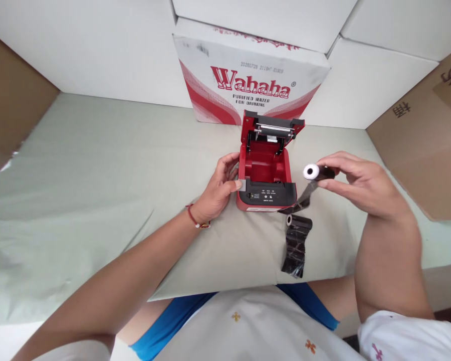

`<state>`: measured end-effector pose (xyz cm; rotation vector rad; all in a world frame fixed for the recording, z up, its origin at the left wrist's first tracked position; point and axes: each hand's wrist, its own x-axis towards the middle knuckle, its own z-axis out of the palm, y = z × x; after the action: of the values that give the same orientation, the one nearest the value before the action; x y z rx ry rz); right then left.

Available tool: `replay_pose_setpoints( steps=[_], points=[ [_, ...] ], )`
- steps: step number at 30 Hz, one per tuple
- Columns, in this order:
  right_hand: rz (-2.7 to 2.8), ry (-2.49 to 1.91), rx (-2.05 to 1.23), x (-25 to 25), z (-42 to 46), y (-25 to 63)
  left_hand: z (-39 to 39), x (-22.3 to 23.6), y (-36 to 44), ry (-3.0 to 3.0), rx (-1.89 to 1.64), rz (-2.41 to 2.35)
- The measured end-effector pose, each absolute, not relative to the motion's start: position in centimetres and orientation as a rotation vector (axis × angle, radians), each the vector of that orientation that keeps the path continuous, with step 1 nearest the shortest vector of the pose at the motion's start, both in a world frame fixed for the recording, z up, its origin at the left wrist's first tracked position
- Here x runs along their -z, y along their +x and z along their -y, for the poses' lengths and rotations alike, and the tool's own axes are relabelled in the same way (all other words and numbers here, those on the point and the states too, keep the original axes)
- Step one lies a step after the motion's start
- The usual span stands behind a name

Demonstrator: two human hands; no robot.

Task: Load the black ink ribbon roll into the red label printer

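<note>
Printer (270,196) sits between the hands, lid (274,121) up. Left hand (222,186) clasps its near side, thumb on front corner, likely to steady it. Right hand (363,181) pinches a roll (326,172) across its width, presumably leaving the strip (305,194) free. Second roll (302,223) lies below right fingertips.

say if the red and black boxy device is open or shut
Open: its red and black lid stands raised, exposing the red interior.
</note>
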<state>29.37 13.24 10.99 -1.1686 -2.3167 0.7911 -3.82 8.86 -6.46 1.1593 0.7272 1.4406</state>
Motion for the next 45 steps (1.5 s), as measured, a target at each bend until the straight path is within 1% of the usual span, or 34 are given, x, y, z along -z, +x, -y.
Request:
replay_pose_setpoints(
  steps=[3, 5, 12, 15, 18, 22, 26, 28, 32, 33, 34, 35, 37, 40, 42, 45],
  points=[
    [2.237, -1.056, -1.006, -13.1, -12.9, 28.3, -8.9, 6.5, -3.8, 1.150, -1.437, -0.732],
    [2.260, -1.099, -1.031, -13.1, -13.2, 26.6, -8.9, 6.6, -3.8, 1.156, -1.440, -0.749],
    [2.450, -1.327, -0.710, -9.9, -15.1, 19.5, -8.2, 6.3, -3.4, 1.301, -1.467, -0.801],
    [2.569, -1.446, -0.509, -9.6, -15.3, 17.7, -7.0, 5.6, -3.3, 1.585, -1.595, -1.018],
    [2.662, -1.562, -0.327, -9.4, -15.4, 16.7, -5.3, 4.7, -2.9, 2.028, -1.729, -1.192],
    [2.712, -1.619, -0.177, -8.9, -15.5, 16.0, -3.5, 4.2, -2.0, 2.429, -1.711, -1.150],
    [2.690, -1.649, -0.126, -8.6, -15.9, 15.4, -3.3, 4.6, -1.5, 2.487, -1.654, -1.127],
    [2.678, -1.621, -0.193, -8.8, -16.0, 15.6, -3.4, 4.6, -1.5, 2.477, -1.633, -1.118],
    [2.563, -1.395, -0.690, -9.9, -15.7, 17.6, -3.5, 4.4, -1.6, 2.497, -1.663, -1.154],
    [2.482, -1.328, -0.752, -10.3, -15.5, 18.2, -3.5, 4.4, -1.6, 2.498, -1.678, -1.149],
    [2.391, -1.269, -0.740, -10.7, -15.3, 18.8, -3.5, 4.5, -1.6, 2.497, -1.682, -1.141],
    [2.304, -1.221, -0.663, -11.0, -15.2, 19.3, -3.4, 4.5, -1.6, 2.500, -1.674, -1.139],
    [2.190, -1.160, -0.405, -11.4, -15.2, 20.0, -3.4, 4.7, -1.6, 2.526, -1.649, -1.173],
    [2.296, -1.120, -0.103, -11.4, -15.7, 19.9, -3.4, 4.6, -1.6, 2.606, -1.716, -1.253],
    [2.448, -1.114, -0.066, -11.3, -16.1, 19.7, -3.4, 4.2, -1.6, 2.664, -1.807, -1.247],
    [2.557, -1.099, -0.134, -11.6, -15.7, 19.7, -3.5, 3.4, -1.5, 2.706, -1.853, -1.233]
  ],
)
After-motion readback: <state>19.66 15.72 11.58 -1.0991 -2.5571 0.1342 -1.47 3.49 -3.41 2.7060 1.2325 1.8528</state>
